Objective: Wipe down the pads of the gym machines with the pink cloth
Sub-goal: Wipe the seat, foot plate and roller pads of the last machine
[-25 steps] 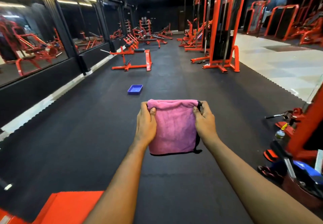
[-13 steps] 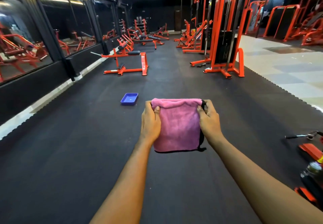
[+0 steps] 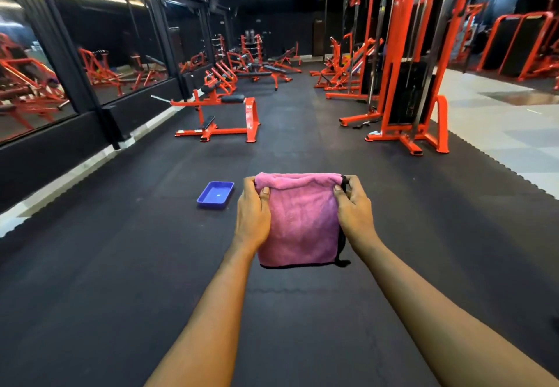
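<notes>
Gripping pink cloth (image 3: 299, 223), fingers (image 3: 265, 190) of left hand (image 3: 252, 217) and right hand (image 3: 355, 211), over black gym floor mats (image 3: 121, 265).

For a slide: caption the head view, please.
Left hand and right hand hold a folded pink cloth over black flooring, blue tray and orange machines ahead.
</notes>
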`<control>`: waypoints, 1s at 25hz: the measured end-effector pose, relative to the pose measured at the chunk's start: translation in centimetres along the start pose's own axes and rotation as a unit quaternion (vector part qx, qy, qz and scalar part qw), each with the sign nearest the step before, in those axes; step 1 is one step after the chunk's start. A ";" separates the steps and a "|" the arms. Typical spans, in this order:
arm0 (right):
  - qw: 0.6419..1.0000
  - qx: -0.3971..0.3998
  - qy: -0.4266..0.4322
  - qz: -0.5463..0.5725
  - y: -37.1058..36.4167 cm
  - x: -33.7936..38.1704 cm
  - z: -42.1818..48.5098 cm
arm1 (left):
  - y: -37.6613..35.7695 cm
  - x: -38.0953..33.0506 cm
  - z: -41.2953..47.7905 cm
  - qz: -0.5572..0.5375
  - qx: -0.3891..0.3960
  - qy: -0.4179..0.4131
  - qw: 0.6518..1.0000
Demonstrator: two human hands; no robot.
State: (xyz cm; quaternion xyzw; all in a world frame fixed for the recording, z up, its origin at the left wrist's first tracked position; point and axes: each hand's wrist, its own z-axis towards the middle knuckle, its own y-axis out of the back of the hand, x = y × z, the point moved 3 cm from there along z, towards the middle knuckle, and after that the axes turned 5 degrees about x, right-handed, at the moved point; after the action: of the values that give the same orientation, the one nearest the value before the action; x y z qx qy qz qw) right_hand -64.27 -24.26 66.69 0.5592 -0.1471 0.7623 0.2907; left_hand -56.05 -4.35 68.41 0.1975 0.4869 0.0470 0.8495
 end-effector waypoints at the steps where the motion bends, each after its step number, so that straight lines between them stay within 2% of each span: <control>1: 1.000 0.005 -0.004 0.002 -0.6 -0.7 3.5 | -1.0 0.9 3.1 -0.001 -0.008 0.007 1.000; 7: 0.999 0.036 -0.004 0.000 -6.2 -7.6 21.5 | -6.1 9.6 19.4 0.018 -0.038 0.034 0.999; 18: 0.999 0.044 -0.002 -0.005 -19.0 -17.8 55.6 | -12.2 24.5 53.0 0.023 -0.033 0.041 0.998; 25: 0.996 0.087 -0.007 0.013 -27.9 -27.2 76.3 | -16.7 36.3 72.0 0.032 -0.049 0.058 0.997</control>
State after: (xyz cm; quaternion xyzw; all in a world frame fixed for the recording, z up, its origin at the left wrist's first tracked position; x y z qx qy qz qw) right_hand 16.80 -51.81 63.64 0.5859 -0.0896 0.7720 0.2297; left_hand 21.90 -30.71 64.93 0.1684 0.5256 0.1091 0.8267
